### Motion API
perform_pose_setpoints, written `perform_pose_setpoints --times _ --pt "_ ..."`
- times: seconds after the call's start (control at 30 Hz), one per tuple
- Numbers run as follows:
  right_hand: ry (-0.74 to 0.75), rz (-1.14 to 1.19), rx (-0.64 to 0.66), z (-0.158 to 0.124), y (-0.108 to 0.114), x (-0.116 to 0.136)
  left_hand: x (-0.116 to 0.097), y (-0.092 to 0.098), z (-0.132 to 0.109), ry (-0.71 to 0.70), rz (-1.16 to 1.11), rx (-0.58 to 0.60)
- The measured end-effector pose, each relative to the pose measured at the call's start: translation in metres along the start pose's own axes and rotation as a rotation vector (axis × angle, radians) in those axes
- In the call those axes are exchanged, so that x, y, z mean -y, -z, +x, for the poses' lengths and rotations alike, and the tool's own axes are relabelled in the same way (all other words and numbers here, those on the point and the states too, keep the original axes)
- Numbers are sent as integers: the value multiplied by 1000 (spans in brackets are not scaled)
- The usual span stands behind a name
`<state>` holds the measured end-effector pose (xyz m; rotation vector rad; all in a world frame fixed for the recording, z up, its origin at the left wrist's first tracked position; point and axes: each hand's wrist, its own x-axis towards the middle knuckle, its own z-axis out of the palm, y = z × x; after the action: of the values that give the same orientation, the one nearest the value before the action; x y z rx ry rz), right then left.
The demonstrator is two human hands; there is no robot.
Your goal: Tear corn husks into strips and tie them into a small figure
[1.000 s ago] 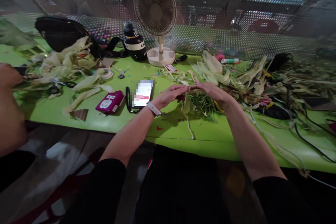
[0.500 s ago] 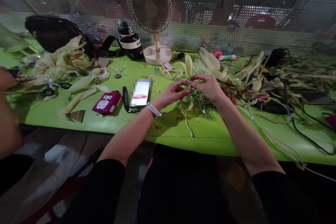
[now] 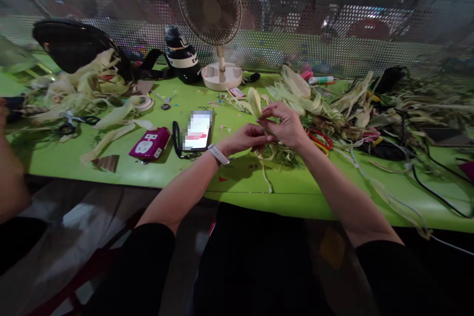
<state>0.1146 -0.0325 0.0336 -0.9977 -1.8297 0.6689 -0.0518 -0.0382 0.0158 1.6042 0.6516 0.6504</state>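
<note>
A pale green corn husk (image 3: pixel 254 100) stands upright above the front middle of the table, its top folded into a rounded shape. My right hand (image 3: pixel 284 124) pinches its lower part between thumb and fingertips. Just below, my left hand (image 3: pixel 247 139) is closed around the husk's base, which the fingers mostly hide. A grey band (image 3: pixel 219 154) circles my left wrist. Under my hands lie thin green shreds (image 3: pixel 288 156) and a narrow pale strip (image 3: pixel 265 177) that reaches toward the table edge.
A phone (image 3: pixel 198 131) and a purple box (image 3: pixel 150 144) lie left of my hands. A fan (image 3: pixel 221 76) and a dark bottle (image 3: pixel 183 61) stand behind. Husks (image 3: pixel 348 103), red-and-yellow-handled scissors (image 3: pixel 321 142) and cables lie right. Another person's arm (image 3: pixel 13 173) is far left.
The husk has moved slightly left and down, its rounded top turning broader toward me. My left hand has closed in lower, under the right. The scissors' handles show more beside my right wrist.
</note>
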Motion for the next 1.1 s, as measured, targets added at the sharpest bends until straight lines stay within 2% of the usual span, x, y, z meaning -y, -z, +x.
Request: perform_pose_setpoints --times 0.1,0.23,0.33,0.43,0.53,0.67,0.73,0.93,1.1 --pt "-63 68 68 2 3 1 3 0 1 7 -73 -52" --pt "-222 150 203 7 27 -1 2 1 1 45 -273 -140" --pt "-291 150 343 9 44 1 1 2 2 77 -391 -255" --pt "-324 171 410 8 49 7 1 4 3 138 -470 -350" --pt "-308 123 428 7 50 11 1 5 2 136 -540 -327" --pt "-237 57 572 9 53 10 0 5 1 24 -557 -270" --pt "-219 54 571 8 54 7 0 6 2 -8 -529 -260" --pt "-104 -88 394 5 52 7 0 11 1 -43 -361 -153" --pt "-157 -119 364 3 47 12 -2 7 0 -4 -369 -196"
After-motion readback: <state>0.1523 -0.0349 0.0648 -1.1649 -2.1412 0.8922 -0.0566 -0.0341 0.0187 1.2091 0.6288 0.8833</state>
